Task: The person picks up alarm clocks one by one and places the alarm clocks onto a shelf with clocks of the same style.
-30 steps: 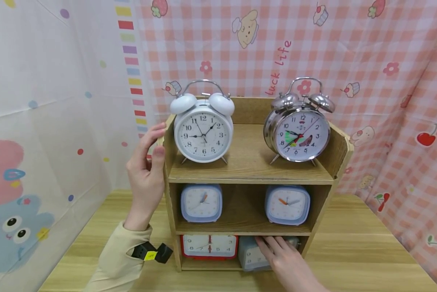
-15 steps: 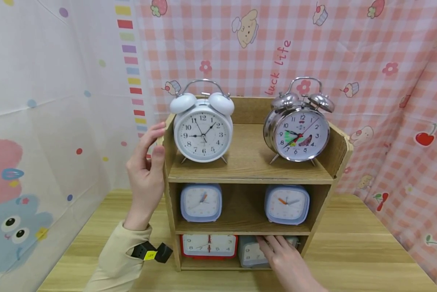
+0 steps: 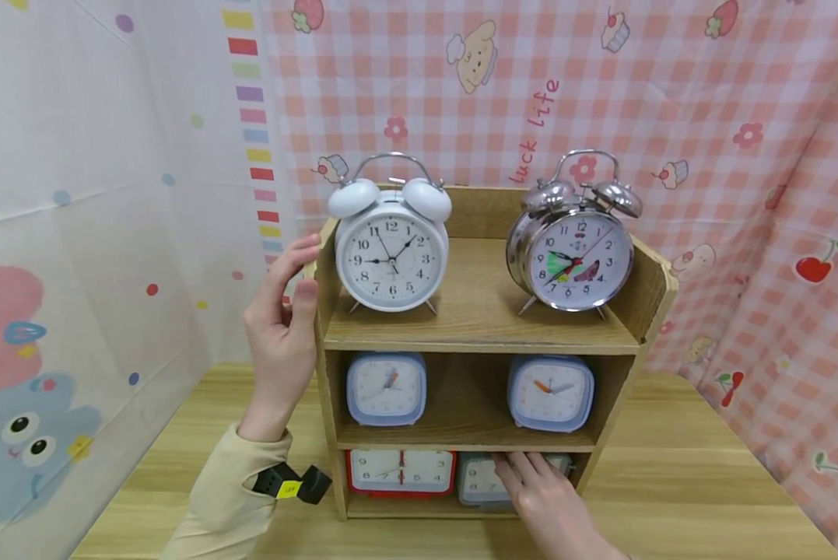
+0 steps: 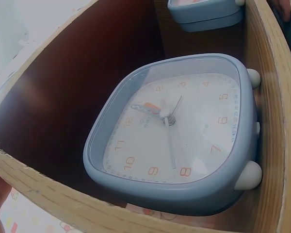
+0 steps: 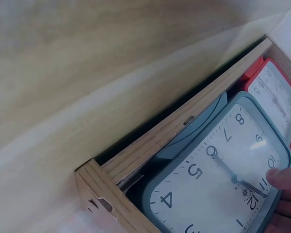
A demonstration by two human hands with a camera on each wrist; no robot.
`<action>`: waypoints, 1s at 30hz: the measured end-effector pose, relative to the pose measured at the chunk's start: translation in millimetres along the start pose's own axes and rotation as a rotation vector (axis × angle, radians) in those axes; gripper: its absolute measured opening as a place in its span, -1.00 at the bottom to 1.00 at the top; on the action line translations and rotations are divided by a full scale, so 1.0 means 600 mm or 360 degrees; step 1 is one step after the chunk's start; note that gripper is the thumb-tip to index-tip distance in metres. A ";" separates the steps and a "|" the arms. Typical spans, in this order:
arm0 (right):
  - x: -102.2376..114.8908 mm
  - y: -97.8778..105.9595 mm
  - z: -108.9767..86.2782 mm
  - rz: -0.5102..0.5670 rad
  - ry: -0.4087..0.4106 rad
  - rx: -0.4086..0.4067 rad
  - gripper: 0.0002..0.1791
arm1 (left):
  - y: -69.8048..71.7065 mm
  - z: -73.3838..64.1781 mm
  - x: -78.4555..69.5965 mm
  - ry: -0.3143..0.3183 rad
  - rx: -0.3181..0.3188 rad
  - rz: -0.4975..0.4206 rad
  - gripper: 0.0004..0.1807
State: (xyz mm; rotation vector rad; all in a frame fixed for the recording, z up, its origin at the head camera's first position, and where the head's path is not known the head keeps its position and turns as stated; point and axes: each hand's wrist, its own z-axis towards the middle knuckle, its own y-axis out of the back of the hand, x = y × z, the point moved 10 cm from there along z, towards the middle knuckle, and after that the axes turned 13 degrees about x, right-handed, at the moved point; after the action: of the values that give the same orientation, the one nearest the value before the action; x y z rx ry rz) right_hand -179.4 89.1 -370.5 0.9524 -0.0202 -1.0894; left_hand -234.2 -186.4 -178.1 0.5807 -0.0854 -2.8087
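In the head view my right hand (image 3: 546,498) grips a grey-green rectangular alarm clock (image 3: 478,476) in the right half of the bottom shelf. Its thumb lies on the clock's face in the right wrist view, with the other fingers along the top edge. Immediately left of that clock stands a red-framed rectangular clock (image 3: 401,473). My left hand (image 3: 282,334) rests with extended fingers against the left side of the wooden shelf unit (image 3: 478,342). A rounded blue clock (image 4: 174,131) fills much of the left wrist view, inside the middle compartment.
On the top board stand a white twin-bell clock (image 3: 392,257) and a silver twin-bell clock (image 3: 578,260). Another blue clock (image 3: 552,393) sits at the middle level's right. The unit stands on a wood-grain table (image 3: 699,467), with a pink checked cloth (image 3: 643,93) behind.
The grey-green clock has slid deeper into the bottom shelf, its lower front edge moving back, with my right hand on it. My left hand has stayed at the unit's side.
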 end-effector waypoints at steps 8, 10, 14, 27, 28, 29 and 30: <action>-0.001 -0.003 0.004 -0.0014 -0.0031 -0.0031 -0.36 | 0.002 0.001 -0.001 -0.0005 -0.0001 0.0000 -0.32; -0.001 -0.003 0.004 -0.0009 -0.0034 -0.0037 -0.35 | 0.002 0.001 0.000 -0.0003 -0.0001 -0.0001 -0.32; -0.002 -0.005 0.004 -0.0002 -0.0042 -0.0045 -0.35 | 0.003 0.001 0.000 0.0004 0.0002 -0.0003 -0.33; -0.004 -0.002 0.003 0.0031 -0.0048 -0.0075 -0.38 | 0.000 -0.005 -0.001 0.0027 -0.0005 0.0036 -0.39; -0.004 -0.001 0.002 0.0049 -0.0047 -0.0089 -0.38 | 0.000 -0.008 -0.002 0.0031 0.0002 0.0059 -0.38; -0.004 0.001 0.000 0.0073 -0.0044 -0.0103 -0.39 | -0.001 -0.011 -0.002 0.0039 0.0009 0.0085 -0.36; -0.004 0.003 -0.002 0.0100 -0.0041 -0.0117 -0.39 | -0.001 -0.015 -0.002 0.0053 0.0018 0.0114 -0.35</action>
State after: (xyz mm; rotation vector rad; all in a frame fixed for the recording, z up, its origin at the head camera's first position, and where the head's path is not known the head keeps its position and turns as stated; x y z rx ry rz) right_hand -178.7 91.8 -369.0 0.8663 -0.0305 -1.0373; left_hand -229.9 -185.6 -186.0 0.6145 -0.1133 -2.7298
